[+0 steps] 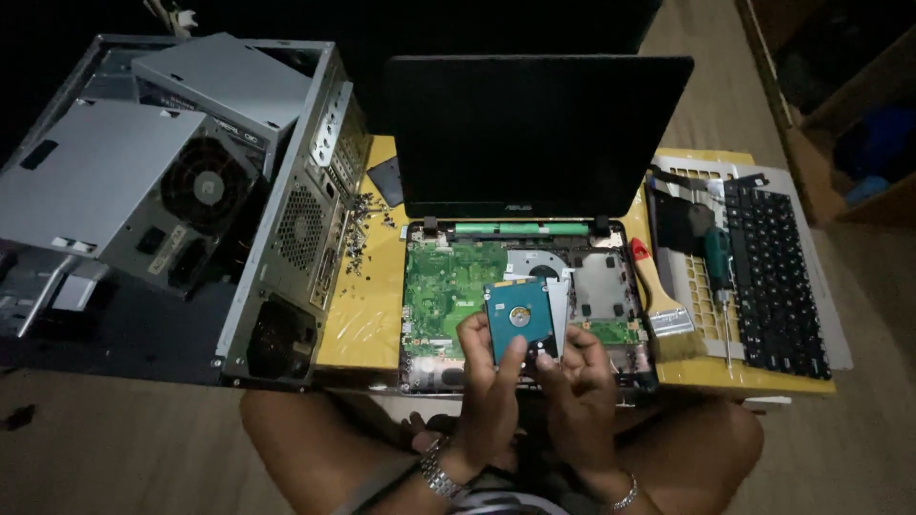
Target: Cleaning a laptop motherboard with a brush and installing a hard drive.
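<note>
My left hand (489, 381) grips a small laptop hard drive (519, 319), blue circuit side up, by its lower edge, thumb on its face. My right hand (576, 386) holds the drive's right side, where a silver metal bracket (559, 315) sits along it. Both hands hover over the front of an opened laptop (448, 286), whose green mainboard and fan are exposed. The laptop's dark screen (534, 133) stands upright behind.
An open grey desktop computer case (172, 191) lies at the left. Several small screws (361, 229) are scattered on the yellow table top (358, 324). At the right are a paintbrush (658, 300), a green-handled screwdriver (718, 262) and the removed keyboard panel (778, 277).
</note>
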